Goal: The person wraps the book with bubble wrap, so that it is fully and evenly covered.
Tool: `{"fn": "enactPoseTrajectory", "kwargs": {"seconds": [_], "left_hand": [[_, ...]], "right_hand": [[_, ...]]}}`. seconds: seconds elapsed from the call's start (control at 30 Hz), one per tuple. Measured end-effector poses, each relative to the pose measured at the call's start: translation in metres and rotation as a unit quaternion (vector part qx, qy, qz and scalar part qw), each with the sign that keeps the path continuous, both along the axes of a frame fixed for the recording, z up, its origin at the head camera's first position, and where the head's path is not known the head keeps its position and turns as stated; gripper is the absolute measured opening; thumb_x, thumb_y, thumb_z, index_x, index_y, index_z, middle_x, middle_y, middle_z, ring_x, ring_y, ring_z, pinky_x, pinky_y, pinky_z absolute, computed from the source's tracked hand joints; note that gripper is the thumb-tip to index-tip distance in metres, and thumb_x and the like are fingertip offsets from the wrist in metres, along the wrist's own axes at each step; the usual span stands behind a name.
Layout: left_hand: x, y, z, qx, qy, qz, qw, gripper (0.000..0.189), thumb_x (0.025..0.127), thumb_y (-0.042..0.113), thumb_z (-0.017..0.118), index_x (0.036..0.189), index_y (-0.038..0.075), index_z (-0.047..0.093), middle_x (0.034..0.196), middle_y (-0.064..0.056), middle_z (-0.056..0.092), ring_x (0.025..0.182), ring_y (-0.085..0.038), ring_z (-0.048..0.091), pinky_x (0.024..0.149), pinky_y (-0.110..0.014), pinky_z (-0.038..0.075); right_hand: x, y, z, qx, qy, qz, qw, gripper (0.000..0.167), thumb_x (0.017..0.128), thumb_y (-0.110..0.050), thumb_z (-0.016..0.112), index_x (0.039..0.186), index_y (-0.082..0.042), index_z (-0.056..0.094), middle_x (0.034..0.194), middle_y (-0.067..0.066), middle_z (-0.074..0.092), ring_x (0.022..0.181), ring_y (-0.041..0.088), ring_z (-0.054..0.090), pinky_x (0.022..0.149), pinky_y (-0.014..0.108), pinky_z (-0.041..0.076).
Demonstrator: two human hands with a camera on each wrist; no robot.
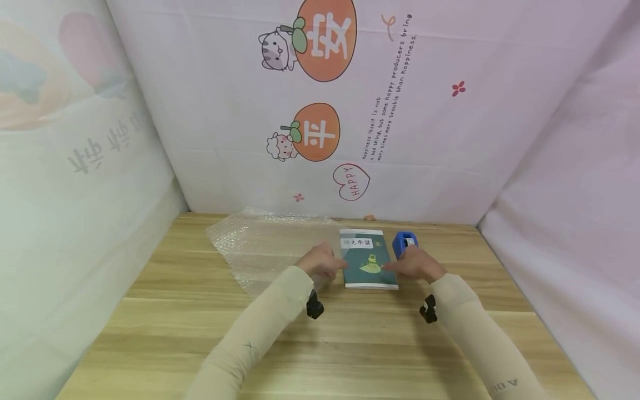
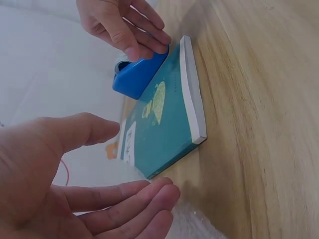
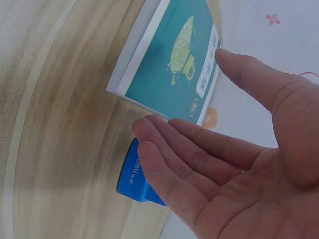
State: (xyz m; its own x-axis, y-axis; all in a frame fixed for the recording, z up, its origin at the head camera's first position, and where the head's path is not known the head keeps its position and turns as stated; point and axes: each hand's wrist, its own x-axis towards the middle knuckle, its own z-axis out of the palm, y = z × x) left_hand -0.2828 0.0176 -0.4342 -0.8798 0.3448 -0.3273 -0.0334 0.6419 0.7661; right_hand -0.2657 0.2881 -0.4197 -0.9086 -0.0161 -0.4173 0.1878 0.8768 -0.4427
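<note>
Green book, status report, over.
Left hand, right hand: holding nothing. Green book flat on table, between them. Bubble wrap close left, blue tape dispenser close right.

Teal paperback book [image 1: 370, 269], one; blue tape dispenser [image 2: 139, 79], one; tape roll [image 1: 410, 241], one; bubble-wrap sheet [image 1: 267, 239], one; wooden tabletop [image 1: 355, 355], one. Left hand [image 1: 321, 261], one; right hand [image 1: 416, 264], one; hands in all, two. Beige sleeves [image 1: 260, 325], two; black wrist devices [image 1: 314, 306], two. Printed figures on the rear wall covering [image 1: 215, 100]: orange fruits [image 1: 327, 68], two; cartoon cat [image 1: 277, 51], one; cartoon sheep [image 1: 282, 148], one; heart outline [image 1: 351, 182], one.
</note>
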Motion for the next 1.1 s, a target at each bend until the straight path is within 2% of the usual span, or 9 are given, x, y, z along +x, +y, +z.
{"fn": "enactPoseTrajectory", "kwargs": {"seconds": [0.1, 0.2, 0.3, 0.43, 0.63, 0.77, 0.9, 1.1], "left_hand": [[0.000, 0.005, -0.004, 0.008, -0.011, 0.008, 0.9999, 0.036, 0.095, 0.024, 0.076, 0.070, 0.010, 0.055, 0.098, -0.025, 0.079, 0.091, -0.036, 0.079, 0.085, -0.042, 0.064], [-0.001, 0.011, -0.007, 0.024, -0.024, 0.021, 0.9992, 0.032, 0.095, 0.021, 0.076, 0.074, 0.010, 0.055, 0.091, -0.024, 0.079, 0.081, -0.034, 0.077, 0.079, -0.040, 0.063], [0.000, 0.015, -0.010, 0.048, -0.046, 0.041, 0.9970, 0.029, 0.094, 0.017, 0.076, 0.083, 0.009, 0.051, 0.078, -0.017, 0.072, 0.068, -0.027, 0.068, 0.071, -0.037, 0.058], [0.001, 0.018, -0.013, 0.067, -0.066, 0.063, 0.9936, 0.032, 0.094, 0.016, 0.077, 0.090, 0.009, 0.047, 0.071, -0.009, 0.064, 0.062, -0.021, 0.060, 0.067, -0.037, 0.055], [-0.002, 0.019, -0.017, 0.062, -0.071, 0.064, 0.9935, 0.031, 0.094, 0.021, 0.078, 0.096, 0.008, 0.050, 0.078, -0.011, 0.068, 0.067, -0.022, 0.066, 0.076, -0.041, 0.062], [-0.003, 0.018, -0.018, 0.068, -0.077, 0.065, 0.9926, 0.031, 0.094, 0.022, 0.078, 0.099, 0.006, 0.052, 0.082, -0.014, 0.072, 0.066, -0.022, 0.068, 0.076, -0.040, 0.064], [-0.003, 0.018, -0.019, 0.079, -0.086, 0.071, 0.9907, 0.029, 0.094, 0.021, 0.078, 0.095, 0.006, 0.053, 0.088, -0.018, 0.076, 0.065, -0.021, 0.067, 0.077, -0.040, 0.064], [-0.004, 0.019, -0.022, 0.069, -0.089, 0.074, 0.9908, 0.027, 0.093, 0.022, 0.078, 0.084, 0.008, 0.057, 0.095, -0.020, 0.080, 0.067, -0.020, 0.070, 0.074, -0.036, 0.062]], "right_hand": [[-0.001, 0.001, -0.005, -0.009, -0.008, -0.017, 0.9998, 0.048, 0.096, -0.044, 0.074, 0.062, -0.016, 0.055, 0.056, -0.004, 0.050, 0.052, 0.011, 0.046, 0.063, 0.028, 0.048], [-0.001, 0.003, -0.008, -0.023, -0.014, -0.028, 0.9993, 0.042, 0.095, -0.042, 0.076, 0.071, -0.011, 0.061, 0.058, -0.004, 0.053, 0.054, 0.011, 0.048, 0.061, 0.028, 0.048], [-0.001, 0.004, -0.011, -0.046, -0.020, -0.037, 0.9980, 0.039, 0.095, -0.039, 0.078, 0.075, -0.009, 0.062, 0.059, -0.003, 0.054, 0.056, 0.010, 0.049, 0.060, 0.026, 0.047], [0.000, 0.006, -0.015, -0.074, -0.026, -0.054, 0.9955, 0.037, 0.094, -0.037, 0.079, 0.080, -0.006, 0.063, 0.064, -0.001, 0.058, 0.060, 0.011, 0.053, 0.061, 0.026, 0.051], [0.001, 0.007, -0.017, -0.075, -0.024, -0.074, 0.9942, 0.041, 0.093, -0.037, 0.080, 0.095, 0.002, 0.069, 0.073, 0.005, 0.069, 0.067, 0.015, 0.065, 0.068, 0.030, 0.059], [0.002, 0.005, -0.018, -0.067, -0.020, -0.080, 0.9943, 0.043, 0.092, -0.036, 0.081, 0.100, 0.005, 0.069, 0.078, 0.008, 0.073, 0.070, 0.017, 0.069, 0.070, 0.032, 0.062], [0.003, 0.003, -0.020, -0.060, -0.014, -0.079, 0.9950, 0.041, 0.091, -0.034, 0.081, 0.097, 0.005, 0.070, 0.075, 0.008, 0.072, 0.068, 0.016, 0.067, 0.066, 0.029, 0.059], [0.001, 0.003, -0.028, -0.075, -0.012, -0.091, 0.9930, 0.040, 0.092, -0.033, 0.082, 0.092, 0.005, 0.070, 0.068, 0.005, 0.068, 0.060, 0.013, 0.059, 0.058, 0.024, 0.051]]}}
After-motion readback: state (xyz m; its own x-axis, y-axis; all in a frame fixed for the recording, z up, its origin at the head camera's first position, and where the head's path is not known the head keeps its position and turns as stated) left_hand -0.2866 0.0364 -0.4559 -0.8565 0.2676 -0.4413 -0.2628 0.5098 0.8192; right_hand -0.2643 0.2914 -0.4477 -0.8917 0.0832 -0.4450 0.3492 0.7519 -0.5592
